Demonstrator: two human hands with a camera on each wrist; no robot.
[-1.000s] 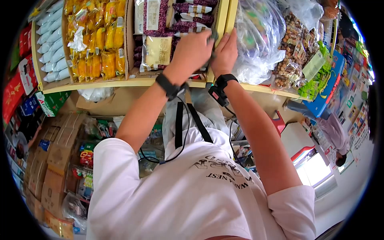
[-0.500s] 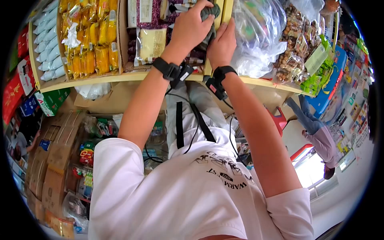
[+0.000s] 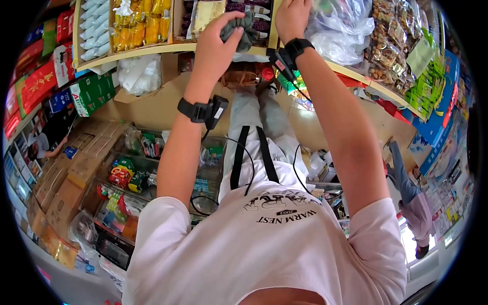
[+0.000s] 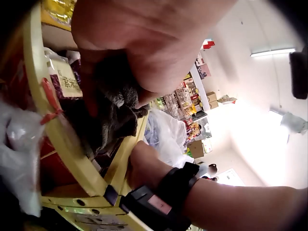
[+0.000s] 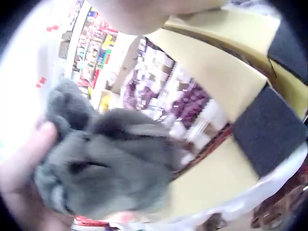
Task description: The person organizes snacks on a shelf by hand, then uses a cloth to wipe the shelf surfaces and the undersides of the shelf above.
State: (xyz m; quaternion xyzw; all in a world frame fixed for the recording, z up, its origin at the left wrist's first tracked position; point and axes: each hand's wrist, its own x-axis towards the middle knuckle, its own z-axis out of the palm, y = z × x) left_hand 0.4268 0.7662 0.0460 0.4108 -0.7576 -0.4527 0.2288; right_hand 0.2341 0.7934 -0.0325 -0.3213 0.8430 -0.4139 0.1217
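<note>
A crumpled dark grey-green cloth is gripped between the fingers and thumb of my left hand, over the front edge of the yellow wooden shelf. Below it in the head view, purple-and-white packets lie in their compartment. My right hand is at the yellow divider beside that compartment, its fingertips cut off by the frame's top. The left wrist view shows the right hand against the divider, fingers mostly hidden. In the right wrist view the cloth bunches beside the packets.
Yellow packets and pale blue packets fill compartments on the left. Right of the divider are clear plastic bags and bagged nuts. Cardboard boxes stand lower left. Another person is at the far right.
My left hand has drawn the cloth back from beside the divider toward the shelf's front edge, away from my right hand. The head view has shifted, and the right hand stays by the divider.
</note>
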